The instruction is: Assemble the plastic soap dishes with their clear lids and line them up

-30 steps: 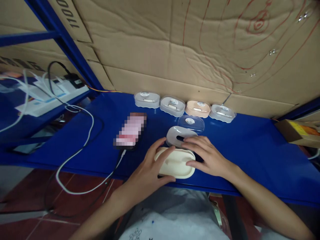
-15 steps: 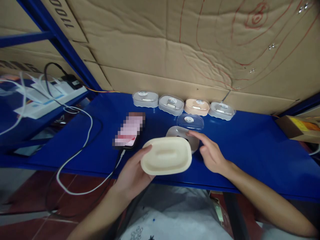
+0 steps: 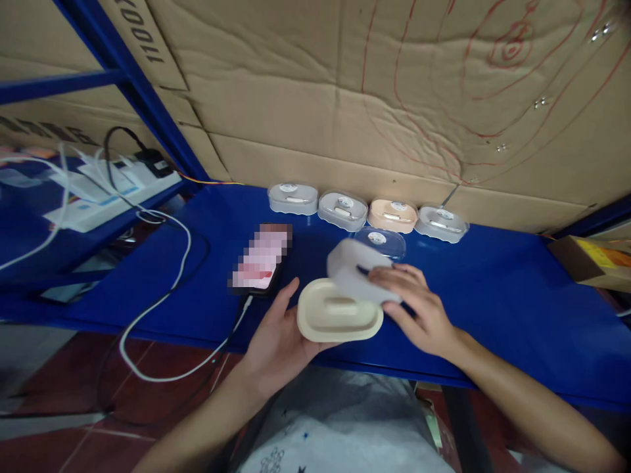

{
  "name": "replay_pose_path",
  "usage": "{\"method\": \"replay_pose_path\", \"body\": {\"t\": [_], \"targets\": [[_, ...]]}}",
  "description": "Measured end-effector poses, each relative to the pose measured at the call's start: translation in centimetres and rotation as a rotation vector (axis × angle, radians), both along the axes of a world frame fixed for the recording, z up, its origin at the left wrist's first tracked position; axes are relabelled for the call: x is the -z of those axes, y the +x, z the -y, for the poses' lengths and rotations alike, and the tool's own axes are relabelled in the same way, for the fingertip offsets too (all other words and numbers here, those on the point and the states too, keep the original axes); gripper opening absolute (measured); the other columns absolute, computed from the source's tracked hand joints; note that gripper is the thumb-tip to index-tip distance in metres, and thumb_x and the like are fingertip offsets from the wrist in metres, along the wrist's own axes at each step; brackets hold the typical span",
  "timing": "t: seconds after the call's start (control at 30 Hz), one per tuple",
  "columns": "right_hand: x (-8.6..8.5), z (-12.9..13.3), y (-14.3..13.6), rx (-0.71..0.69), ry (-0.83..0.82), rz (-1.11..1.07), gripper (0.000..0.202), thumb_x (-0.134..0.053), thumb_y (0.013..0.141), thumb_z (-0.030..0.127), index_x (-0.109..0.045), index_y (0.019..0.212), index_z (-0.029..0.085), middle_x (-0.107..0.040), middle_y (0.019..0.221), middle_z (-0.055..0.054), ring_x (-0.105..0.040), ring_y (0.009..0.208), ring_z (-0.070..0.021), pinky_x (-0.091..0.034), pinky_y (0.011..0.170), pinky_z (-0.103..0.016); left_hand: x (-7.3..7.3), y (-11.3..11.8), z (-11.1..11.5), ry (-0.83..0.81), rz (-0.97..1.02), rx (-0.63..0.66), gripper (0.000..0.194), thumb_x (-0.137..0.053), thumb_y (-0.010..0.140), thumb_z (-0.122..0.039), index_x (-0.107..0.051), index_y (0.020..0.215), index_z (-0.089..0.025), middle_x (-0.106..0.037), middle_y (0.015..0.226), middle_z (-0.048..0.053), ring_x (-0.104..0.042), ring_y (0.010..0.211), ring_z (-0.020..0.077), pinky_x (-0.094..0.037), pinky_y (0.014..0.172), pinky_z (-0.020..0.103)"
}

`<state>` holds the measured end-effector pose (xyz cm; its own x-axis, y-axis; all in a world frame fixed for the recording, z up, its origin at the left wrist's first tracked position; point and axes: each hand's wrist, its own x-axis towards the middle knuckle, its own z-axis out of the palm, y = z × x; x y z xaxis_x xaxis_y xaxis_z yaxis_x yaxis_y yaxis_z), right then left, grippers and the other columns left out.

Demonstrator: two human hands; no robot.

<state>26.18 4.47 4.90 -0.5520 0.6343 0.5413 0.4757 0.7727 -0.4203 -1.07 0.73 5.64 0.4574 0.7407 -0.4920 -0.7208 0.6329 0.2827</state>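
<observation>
My left hand [image 3: 280, 347] holds a cream oval soap dish base [image 3: 340, 323] from below, with the thumb lifted away from its left end. A raised bar runs along the middle of the base. Above the base's right side, my right hand [image 3: 422, 309] grips a pale grey, translucent soap dish tray [image 3: 351, 268]. This tray has an opening in its middle and is tilted and blurred by motion. Behind it, a clear oval lid [image 3: 387, 244] with a round label lies on the table, partly hidden.
Several lidded soap dishes [image 3: 393, 217], grey and peach, stand in a row against the cardboard wall [image 3: 276, 85]. A phone [image 3: 261, 259] with a white cable lies on the blue table [image 3: 493, 309]. Power strips [image 3: 113, 200] are at left, a cardboard box [image 3: 591, 263] at right.
My right hand has picked the grey tray up off the table and brought it over the cream base. My left thumb has come off the base's rim. The view has shifted slightly.
</observation>
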Motion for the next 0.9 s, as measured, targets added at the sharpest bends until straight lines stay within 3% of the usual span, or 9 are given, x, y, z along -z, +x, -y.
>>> {"method": "replay_pose_path", "body": {"t": [0.13, 0.23, 0.3, 0.4, 0.47, 0.53, 0.63, 0.73, 0.9], "targets": [[0.0, 1.3, -1.7, -0.217, 0.117, 0.190, 0.051, -0.056, 0.109, 0.027, -0.046, 0.159, 0.029, -0.070, 0.145, -0.006, -0.061, 0.141, -0.0247, -0.030, 0.128, -0.054, 1.2, 0.6, 0.1, 0.089, 0.084, -0.032, 0.055, -0.059, 0.104, -0.055, -0.067, 0.138, -0.012, -0.082, 0.120, 0.014, -0.077, 0.112, 0.0298, -0.058, 0.107, 0.048], [0.6, 1.3, -2.1, -0.235, 0.106, 0.242, 0.051, -0.051, 0.112, 0.028, -0.041, 0.162, 0.028, -0.066, 0.151, -0.006, -0.057, 0.146, -0.0231, -0.027, 0.130, -0.053, 1.5, 1.0, 0.3, 0.104, 0.009, -0.091, 0.043, -0.063, 0.103, -0.037, -0.065, 0.139, -0.014, -0.082, 0.115, 0.011, -0.078, 0.103, 0.0251, -0.061, 0.100, 0.042], [0.9, 0.4, -1.6, -0.256, 0.056, 0.240, 0.054, -0.045, 0.113, 0.041, -0.038, 0.164, 0.027, -0.058, 0.159, -0.009, -0.050, 0.151, -0.0249, -0.030, 0.130, -0.054, 1.4, 1.3, 0.2, 0.091, -0.041, -0.121, 0.043, -0.065, 0.100, -0.026, -0.063, 0.143, -0.016, -0.083, 0.108, 0.008, -0.078, 0.096, 0.0227, -0.064, 0.090, 0.037], [1.5, -2.2, 0.2, -0.081, -0.025, 0.166, 0.060, -0.033, 0.113, 0.054, -0.033, 0.167, 0.029, -0.041, 0.171, -0.012, -0.037, 0.160, -0.0298, -0.032, 0.128, -0.058, 1.1, 1.7, -0.2, 0.077, -0.083, -0.142, 0.048, -0.064, 0.099, -0.023, -0.060, 0.147, -0.018, -0.084, 0.103, 0.006, -0.079, 0.093, 0.0231, -0.065, 0.084, 0.036], [2.0, -4.3, 1.7, 0.146, -0.061, 0.198, 0.059, -0.037, 0.113, 0.050, -0.030, 0.168, 0.030, -0.039, 0.172, -0.013, -0.031, 0.162, -0.0333, -0.026, 0.129, -0.065, 1.0, 1.7, -0.4, 0.072, -0.101, -0.140, 0.047, -0.063, 0.100, -0.023, -0.061, 0.147, -0.020, -0.084, 0.106, 0.006, -0.080, 0.096, 0.0242, -0.066, 0.085, 0.038], [2.4, -6.0, 3.0, 0.234, -0.085, 0.292, 0.061, -0.046, 0.110, 0.052, -0.035, 0.165, 0.028, -0.043, 0.169, -0.017, -0.035, 0.159, -0.0376, -0.025, 0.126, -0.070, 1.0, 1.6, -0.6, 0.063, -0.113, -0.126, 0.041, -0.062, 0.101, -0.023, -0.064, 0.142, -0.022, -0.084, 0.107, 0.005, -0.080, 0.098, 0.0247, -0.067, 0.086, 0.040], [2.9, -7.4, 4.3, 0.231, -0.082, 0.349, 0.061, -0.060, 0.103, 0.058, -0.049, 0.155, 0.027, -0.053, 0.159, -0.018, -0.047, 0.150, -0.0396, -0.033, 0.121, -0.069, 1.2, 1.5, -0.6, 0.063, -0.117, -0.072, 0.030, -0.060, 0.106, -0.033, -0.071, 0.131, -0.021, -0.084, 0.111, 0.006, -0.080, 0.102, 0.0262, -0.067, 0.089, 0.045], [3.2, -7.8, 4.8, 0.225, -0.080, 0.304, 0.065, -0.068, 0.098, 0.061, -0.053, 0.153, 0.031, -0.049, 0.160, -0.017, -0.044, 0.152, -0.0409, -0.032, 0.121, -0.069, 1.6, 1.5, -0.6, 0.072, -0.104, 0.067, 0.040, -0.055, 0.108, -0.047, -0.073, 0.128, -0.017, -0.083, 0.118, 0.010, -0.079, 0.106, 0.0302, -0.067, 0.088, 0.049], [2.4, -6.8, 3.8, 0.090, -0.216, 0.034, 0.052, -0.062, 0.103, 0.054, -0.056, 0.150, 0.033, -0.056, 0.155, -0.013, -0.052, 0.147, -0.0344, -0.040, 0.121, -0.062, 2.7, 1.4, -0.8, 0.099, -0.044, 0.124, 0.044, -0.053, 0.109, -0.048, -0.070, 0.135, -0.017, -0.081, 0.125, 0.011, -0.077, 0.113, 0.0311, -0.065, 0.092, 0.049]]}}
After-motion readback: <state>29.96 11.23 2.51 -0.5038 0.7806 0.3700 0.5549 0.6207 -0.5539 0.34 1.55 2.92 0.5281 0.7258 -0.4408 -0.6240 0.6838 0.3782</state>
